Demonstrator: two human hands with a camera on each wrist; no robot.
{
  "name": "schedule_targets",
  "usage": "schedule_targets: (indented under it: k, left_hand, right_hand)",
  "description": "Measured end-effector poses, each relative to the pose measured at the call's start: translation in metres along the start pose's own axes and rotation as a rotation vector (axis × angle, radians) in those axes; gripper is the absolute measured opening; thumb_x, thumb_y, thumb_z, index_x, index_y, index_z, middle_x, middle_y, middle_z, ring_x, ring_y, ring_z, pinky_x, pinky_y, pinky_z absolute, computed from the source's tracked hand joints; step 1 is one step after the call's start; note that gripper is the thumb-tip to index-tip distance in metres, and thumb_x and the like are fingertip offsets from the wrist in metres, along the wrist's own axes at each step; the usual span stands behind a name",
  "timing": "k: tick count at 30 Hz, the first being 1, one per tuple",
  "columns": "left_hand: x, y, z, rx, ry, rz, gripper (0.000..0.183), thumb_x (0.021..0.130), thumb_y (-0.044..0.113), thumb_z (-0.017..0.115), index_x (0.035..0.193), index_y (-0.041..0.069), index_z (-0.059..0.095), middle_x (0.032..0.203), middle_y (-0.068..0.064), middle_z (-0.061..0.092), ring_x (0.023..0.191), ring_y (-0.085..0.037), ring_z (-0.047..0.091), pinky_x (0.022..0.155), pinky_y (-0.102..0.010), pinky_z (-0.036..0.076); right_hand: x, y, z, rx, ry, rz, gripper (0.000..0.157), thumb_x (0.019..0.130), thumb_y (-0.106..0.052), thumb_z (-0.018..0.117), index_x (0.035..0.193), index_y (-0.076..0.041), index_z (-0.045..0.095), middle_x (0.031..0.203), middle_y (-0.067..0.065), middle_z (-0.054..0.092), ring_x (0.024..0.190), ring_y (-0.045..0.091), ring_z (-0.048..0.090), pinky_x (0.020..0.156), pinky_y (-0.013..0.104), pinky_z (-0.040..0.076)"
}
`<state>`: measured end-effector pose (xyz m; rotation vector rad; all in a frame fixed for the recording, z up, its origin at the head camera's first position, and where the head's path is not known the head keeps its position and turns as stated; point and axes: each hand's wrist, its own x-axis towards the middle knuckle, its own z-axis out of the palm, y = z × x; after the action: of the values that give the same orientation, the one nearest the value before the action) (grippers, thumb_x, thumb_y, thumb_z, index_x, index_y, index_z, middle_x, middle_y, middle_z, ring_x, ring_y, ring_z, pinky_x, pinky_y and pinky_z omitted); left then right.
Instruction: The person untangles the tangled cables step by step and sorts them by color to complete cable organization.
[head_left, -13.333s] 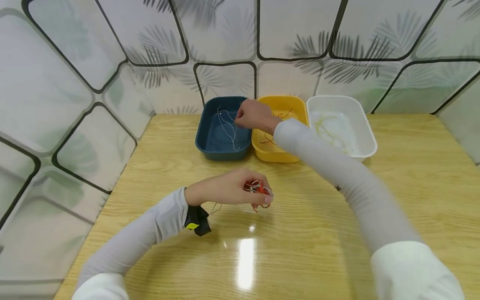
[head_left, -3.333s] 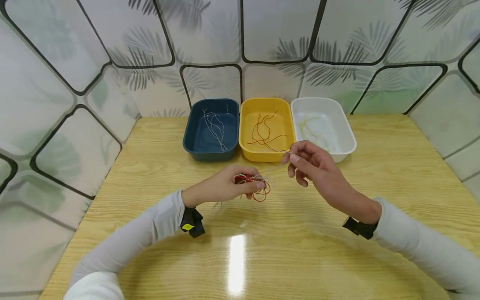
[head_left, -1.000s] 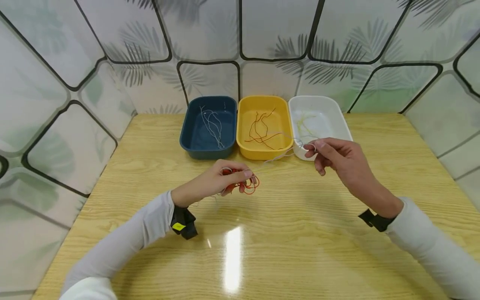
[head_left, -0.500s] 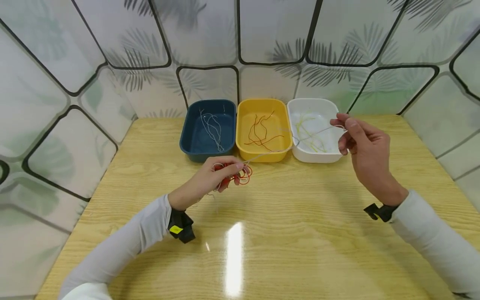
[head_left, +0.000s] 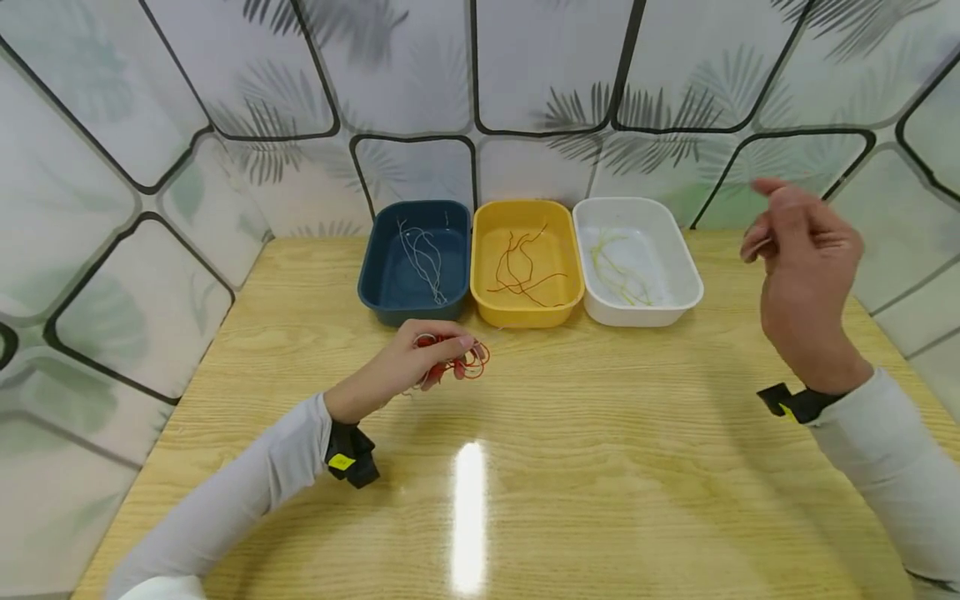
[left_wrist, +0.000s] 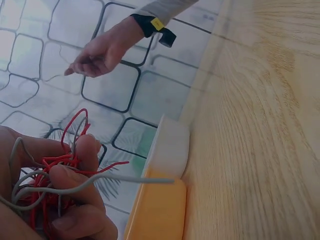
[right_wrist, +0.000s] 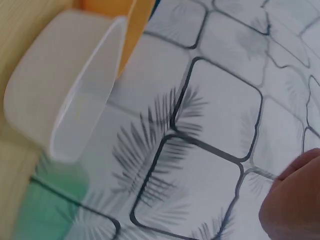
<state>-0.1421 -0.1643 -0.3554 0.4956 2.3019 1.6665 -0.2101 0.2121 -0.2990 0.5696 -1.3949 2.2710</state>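
Note:
My left hand [head_left: 412, 362] grips a tangled bundle of red and grey strings [head_left: 457, 358] above the table, in front of the blue and yellow bins. Up close in the left wrist view, red and grey loops of the bundle [left_wrist: 50, 187] wind between the curled fingers, and a grey end sticks out. High at the right is my right hand [head_left: 813, 267], beyond the white bin. From its pinched fingers trails a thin pale string [left_wrist: 52, 78], seen in the left wrist view. The right wrist view shows only part of that hand [right_wrist: 295, 200].
Along the back of the table [head_left: 585, 500] stand a blue bin [head_left: 378, 287] with grey strings, a yellow bin [head_left: 525, 315] with red-orange strings [head_left: 517, 283], and a white bin [head_left: 637, 317] with yellow strings [head_left: 618, 275]. A patterned wall [head_left: 547, 67] rises behind them.
My right hand has drawn a grey string out of the bundle, moving right and up; the string no longer spans the two hands. The left hand has shifted slightly left, still gripping the bundle.

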Motion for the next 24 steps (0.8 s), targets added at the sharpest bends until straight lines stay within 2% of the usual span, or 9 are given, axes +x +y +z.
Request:
schedule_targets:
  k: [2, 4, 6, 8, 11, 13, 16, 21, 24]
  left_hand:
    - [0.000, 0.003, 0.000, -0.013, 0.024, 0.017, 0.031, 0.089, 0.043, 0.056, 0.102, 0.016, 0.064, 0.077, -0.017, 0.051, 0.050, -0.026, 0.035, 0.047, -0.034, 0.030]
    - [0.002, 0.007, 0.003, -0.029, 0.041, 0.033, 0.033, 0.086, 0.046, 0.058, 0.103, 0.018, 0.064, 0.079, -0.017, 0.053, 0.052, -0.028, 0.036, 0.048, -0.037, 0.030]
    - [0.006, 0.011, 0.009, -0.036, 0.045, 0.028, 0.035, 0.083, 0.048, 0.062, 0.104, 0.020, 0.063, 0.078, -0.014, 0.052, 0.054, -0.027, 0.037, 0.048, -0.036, 0.030]
    - [0.009, 0.014, 0.016, -0.031, 0.035, 0.005, 0.038, 0.079, 0.050, 0.066, 0.106, 0.023, 0.063, 0.078, -0.012, 0.053, 0.055, -0.026, 0.039, 0.047, -0.036, 0.031]
    - [0.015, 0.016, 0.028, 0.016, 0.000, 0.009, 0.038, 0.077, 0.052, 0.067, 0.104, 0.025, 0.063, 0.073, -0.011, 0.048, 0.053, -0.026, 0.038, 0.045, -0.034, 0.032]
    - [0.017, 0.016, 0.034, 0.061, -0.015, 0.036, 0.035, 0.078, 0.053, 0.065, 0.101, 0.025, 0.064, 0.073, -0.011, 0.050, 0.052, -0.027, 0.040, 0.044, -0.035, 0.034]
    - [0.018, 0.015, 0.038, 0.096, -0.010, 0.063, 0.033, 0.080, 0.053, 0.063, 0.098, 0.025, 0.065, 0.074, -0.010, 0.053, 0.051, -0.026, 0.041, 0.045, -0.035, 0.036]
    - [0.014, 0.013, 0.036, 0.130, -0.022, 0.032, 0.035, 0.080, 0.054, 0.062, 0.101, 0.027, 0.065, 0.079, -0.007, 0.057, 0.057, -0.029, 0.046, 0.048, -0.034, 0.038]
    - [0.012, 0.014, 0.033, 0.153, -0.043, 0.005, 0.035, 0.078, 0.054, 0.065, 0.100, 0.026, 0.066, 0.081, -0.006, 0.059, 0.060, -0.028, 0.047, 0.050, -0.034, 0.039]
  right_hand:
    - [-0.008, 0.005, 0.001, -0.397, -0.214, 0.009, 0.022, 0.089, -0.007, 0.057, 0.103, 0.009, 0.062, 0.071, 0.013, 0.057, 0.054, 0.016, 0.046, 0.051, 0.023, 0.037]
    - [-0.023, 0.010, 0.008, -0.709, -0.494, 0.045, 0.020, 0.090, -0.013, 0.057, 0.105, -0.004, 0.067, 0.066, 0.004, 0.057, 0.052, 0.011, 0.043, 0.049, 0.023, 0.035]
    - [-0.039, 0.016, 0.020, -0.870, -0.753, 0.068, 0.021, 0.092, -0.021, 0.056, 0.108, -0.018, 0.068, 0.072, -0.006, 0.061, 0.056, 0.006, 0.048, 0.050, 0.023, 0.037]
    - [-0.053, 0.022, 0.035, -0.914, -0.916, 0.097, 0.021, 0.092, -0.030, 0.055, 0.109, -0.027, 0.067, 0.081, -0.015, 0.063, 0.061, 0.004, 0.051, 0.054, 0.024, 0.041]
    - [-0.069, 0.031, 0.057, -0.908, -1.022, 0.116, 0.021, 0.092, -0.038, 0.052, 0.107, -0.033, 0.067, 0.078, -0.018, 0.060, 0.060, 0.004, 0.049, 0.056, 0.025, 0.041]
    - [-0.075, 0.036, 0.068, -0.918, -1.053, 0.118, 0.022, 0.093, -0.042, 0.050, 0.105, -0.034, 0.066, 0.065, -0.016, 0.051, 0.052, 0.005, 0.041, 0.051, 0.024, 0.037]
    - [-0.080, 0.041, 0.078, -0.939, -1.057, 0.112, 0.023, 0.092, -0.044, 0.050, 0.102, -0.032, 0.068, 0.056, -0.012, 0.040, 0.047, 0.005, 0.034, 0.046, 0.025, 0.030]
    - [-0.081, 0.043, 0.083, -0.994, -1.047, 0.124, 0.024, 0.092, -0.042, 0.051, 0.101, -0.028, 0.069, 0.054, -0.012, 0.042, 0.045, 0.006, 0.035, 0.046, 0.025, 0.031]
    - [-0.080, 0.043, 0.085, -1.025, -1.077, 0.136, 0.024, 0.092, -0.041, 0.051, 0.102, -0.027, 0.069, 0.058, -0.013, 0.047, 0.048, 0.006, 0.039, 0.049, 0.026, 0.034]
